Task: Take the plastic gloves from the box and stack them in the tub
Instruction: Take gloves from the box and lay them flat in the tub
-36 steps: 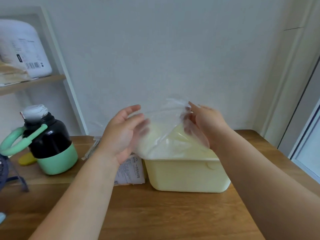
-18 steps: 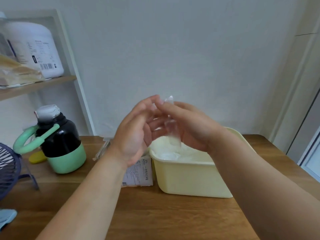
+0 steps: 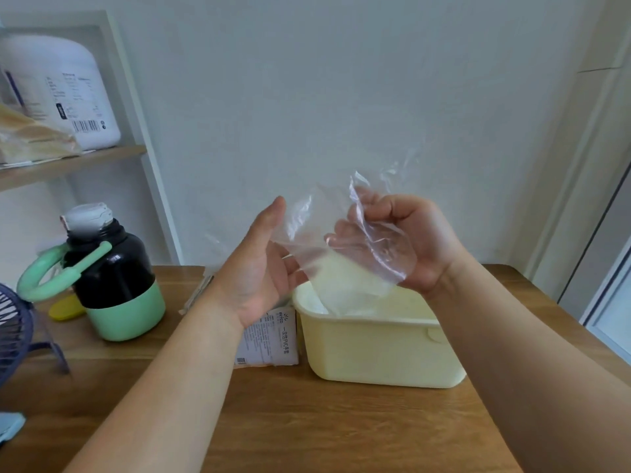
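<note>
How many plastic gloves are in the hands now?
1. The clear plastic glove is held between the left hand and the right hand, above the yellow tub. More piled gloves lie in the tub, uncountable; the box may hide others.

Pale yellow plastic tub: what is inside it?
Inside the pale yellow plastic tub, a whitish pile of plastic gloves shows near its left end. The clear plastic glove held above it covers the rest; the bottom is hidden.

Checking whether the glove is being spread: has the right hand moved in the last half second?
Yes. The right hand drew rightward, from above the left rim of the tub toward its middle, parting from the left hand, the glove stretched between them.
</note>
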